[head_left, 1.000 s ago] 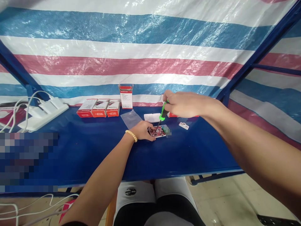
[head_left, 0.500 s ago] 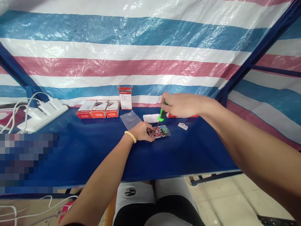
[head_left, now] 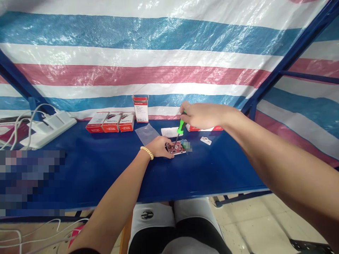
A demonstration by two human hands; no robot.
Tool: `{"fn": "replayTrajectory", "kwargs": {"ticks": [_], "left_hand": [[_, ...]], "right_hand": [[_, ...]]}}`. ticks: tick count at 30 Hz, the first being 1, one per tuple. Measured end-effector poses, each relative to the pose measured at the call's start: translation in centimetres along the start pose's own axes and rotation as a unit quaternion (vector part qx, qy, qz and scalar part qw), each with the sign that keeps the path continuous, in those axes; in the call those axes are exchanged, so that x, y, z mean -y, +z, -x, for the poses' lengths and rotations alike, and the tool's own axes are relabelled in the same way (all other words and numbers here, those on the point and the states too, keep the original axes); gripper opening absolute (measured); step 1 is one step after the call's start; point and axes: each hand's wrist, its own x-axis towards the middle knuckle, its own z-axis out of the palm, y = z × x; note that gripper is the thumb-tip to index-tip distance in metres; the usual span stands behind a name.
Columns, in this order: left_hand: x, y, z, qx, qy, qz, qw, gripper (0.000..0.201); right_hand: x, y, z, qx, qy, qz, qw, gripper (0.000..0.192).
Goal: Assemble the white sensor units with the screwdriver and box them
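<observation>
My left hand (head_left: 160,147) grips the left end of a small red circuit board (head_left: 179,147) in a pale shell, low over the blue table. In my right hand (head_left: 197,114) is a green-and-black screwdriver (head_left: 180,127), held by its handle and tilted, its tip down at the board. Whether the tip sits in a screw is too small to tell. Just behind the board lies a white plastic cover (head_left: 171,132). A small white plastic piece (head_left: 206,140) rests to the right. Beside my left hand is a clear plastic bag (head_left: 147,133).
Several red-and-white boxes (head_left: 111,122) line the back of the table (head_left: 106,176), and an opened box (head_left: 141,110) stands upright near them. More boxes (head_left: 192,128) are partly behind my right hand. At left lies a white power strip (head_left: 50,128) with plugs and cables.
My right hand and the screwdriver have shifted slightly up and to the left. My left hand stays on the board.
</observation>
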Motion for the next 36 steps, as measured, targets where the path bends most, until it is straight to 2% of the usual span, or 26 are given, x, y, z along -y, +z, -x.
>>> {"fn": "replayTrajectory", "kwargs": {"ticks": [3, 7, 13, 19, 26, 32, 36], "left_hand": [[0.2, 0.2, -0.1, 0.000, 0.007, 0.001, 1.000, 0.053], [0.3, 0.3, -0.1, -0.005, 0.019, -0.003, 1.000, 0.052], [-0.1, 0.1, -0.1, -0.002, 0.024, -0.011, 1.000, 0.053], [-0.4, -0.2, 0.0, -0.001, 0.028, -0.007, 1.000, 0.050], [0.1, 0.2, -0.1, -0.006, 0.022, -0.016, 1.000, 0.054], [-0.2, 0.1, -0.2, -0.001, 0.012, -0.021, 1.000, 0.052], [-0.3, 0.0, -0.2, 0.002, 0.005, -0.022, 1.000, 0.050]], "right_hand": [[0.4, -0.1, -0.3, 0.004, 0.014, 0.043, 0.999, 0.058], [0.8, -0.5, -0.6, -0.027, 0.031, 0.068, 0.997, 0.068], [0.1, -0.2, -0.6, 0.046, 0.014, -0.018, 0.999, 0.056], [0.9, -0.4, -0.8, -0.030, 0.019, 0.070, 0.997, 0.061], [0.5, -0.2, -0.3, 0.014, 0.032, 0.008, 0.999, 0.053], [0.3, 0.2, -0.6, -0.046, 0.016, 0.080, 0.996, 0.060], [0.2, -0.1, -0.5, -0.022, 0.033, 0.079, 0.996, 0.063]]}}
